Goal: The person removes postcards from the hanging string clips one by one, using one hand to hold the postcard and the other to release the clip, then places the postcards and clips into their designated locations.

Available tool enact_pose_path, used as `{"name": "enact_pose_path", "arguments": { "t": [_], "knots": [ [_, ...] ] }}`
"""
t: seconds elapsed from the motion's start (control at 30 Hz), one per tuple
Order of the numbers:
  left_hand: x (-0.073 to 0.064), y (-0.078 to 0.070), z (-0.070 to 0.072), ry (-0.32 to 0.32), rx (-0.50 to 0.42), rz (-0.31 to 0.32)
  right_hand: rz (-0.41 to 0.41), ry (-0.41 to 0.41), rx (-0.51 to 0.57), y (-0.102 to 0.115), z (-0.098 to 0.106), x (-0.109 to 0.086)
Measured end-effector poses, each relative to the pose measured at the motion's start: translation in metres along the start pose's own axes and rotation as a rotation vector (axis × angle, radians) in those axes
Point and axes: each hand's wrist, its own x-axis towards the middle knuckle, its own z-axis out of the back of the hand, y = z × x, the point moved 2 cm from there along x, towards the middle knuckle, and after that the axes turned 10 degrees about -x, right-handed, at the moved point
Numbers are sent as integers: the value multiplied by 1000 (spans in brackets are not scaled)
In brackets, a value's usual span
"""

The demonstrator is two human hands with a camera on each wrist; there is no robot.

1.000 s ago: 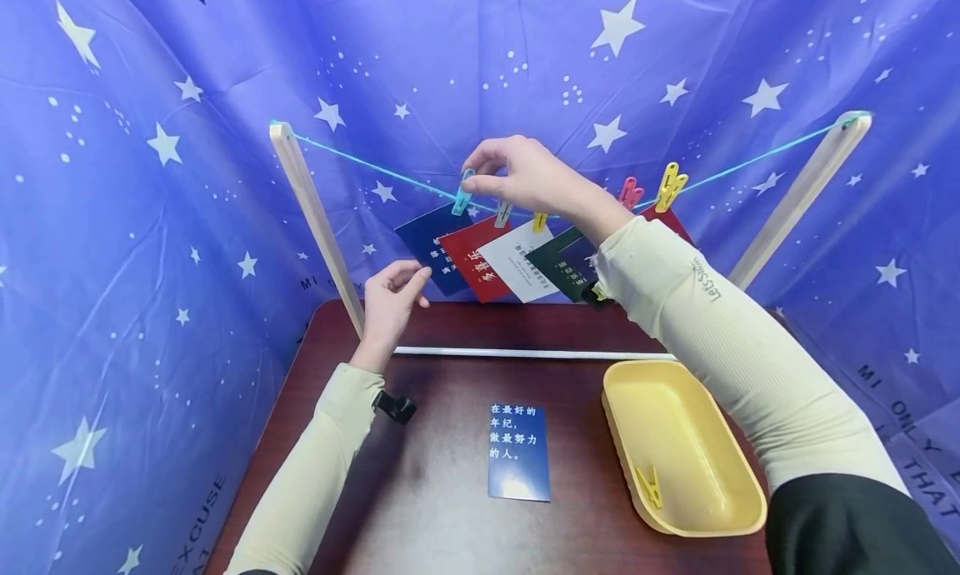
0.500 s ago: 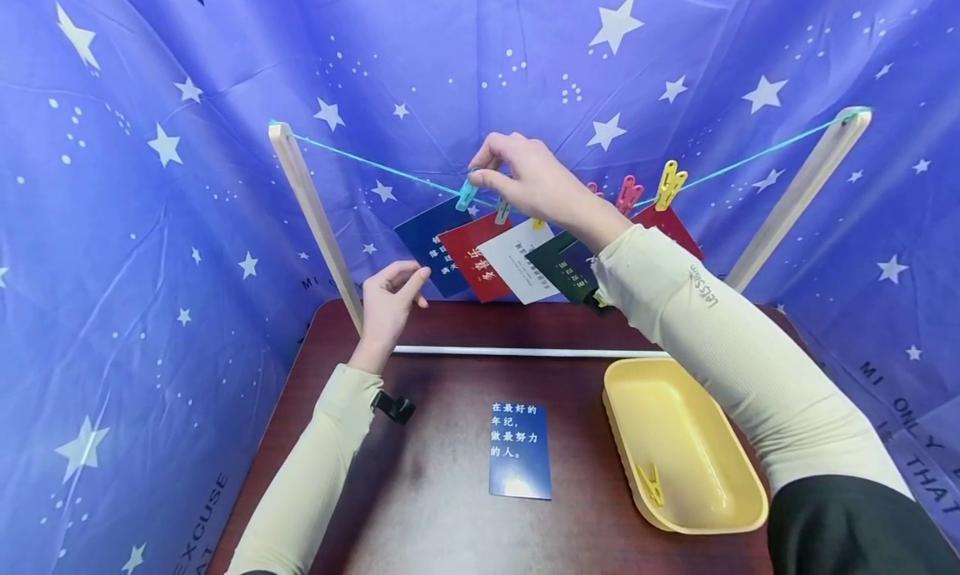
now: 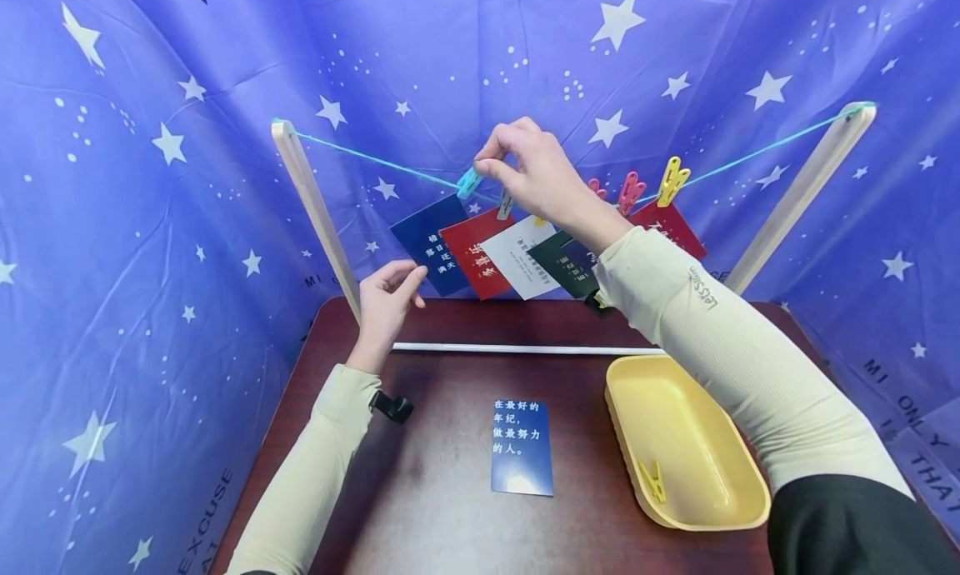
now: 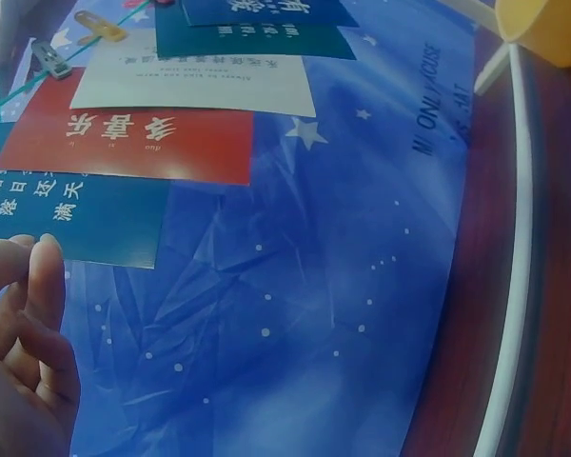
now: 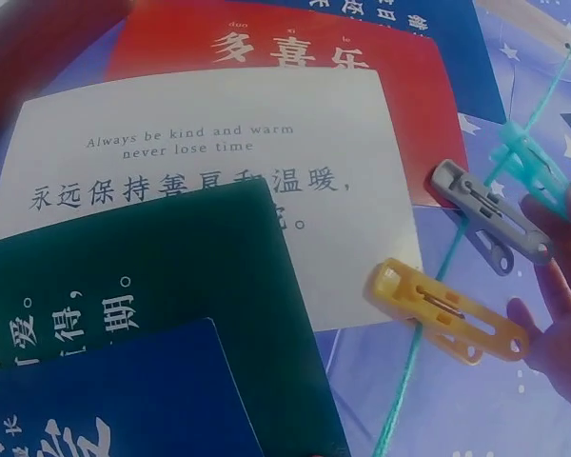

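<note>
My right hand (image 3: 536, 175) pinches a turquoise clothespin (image 3: 469, 182) at the green string. The clothespin (image 5: 533, 164) sits by the top corner of a dark blue card (image 3: 427, 242); whether its jaws grip the card cannot be told. My left hand (image 3: 386, 304) pinches that card's lower left edge between thumb and finger, which the left wrist view shows at the fingertips (image 4: 40, 249). Beside it hang a red card (image 3: 480, 262) with a grey clothespin (image 5: 485, 214) and a white card (image 3: 521, 262) with a yellow clothespin (image 5: 447, 309).
A green card (image 3: 562, 267) and another red card (image 3: 671, 225) hang further right, partly behind my right arm. The string runs between two wooden posts (image 3: 315, 208). On the table lie a blue card (image 3: 522, 447) and a yellow basket (image 3: 615, 408) holding a yellow clothespin (image 3: 652, 481).
My right hand has moved slightly up and right with the turquoise clothespin, which tilts more. The pinched blue card has shifted slightly. My left hand has hardly moved.
</note>
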Motion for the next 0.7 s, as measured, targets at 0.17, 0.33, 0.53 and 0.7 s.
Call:
{"name": "enact_pose_path", "arguments": {
  "t": [0.17, 0.33, 0.53, 0.7],
  "knots": [
    [-1, -2, 2, -7, -9, -2, -6, -23, 12, -1, -1, -1],
    [-1, -4, 4, -2, -11, 23, -6, -47, 15, -2, 1, -3],
    [0, -4, 7, -5, -14, 23, 0, -69, 18, -3, 2, -5],
    [-3, -4, 9, -17, -9, 19, 15, -117, 23, -2, 6, -9]
  ]
}}
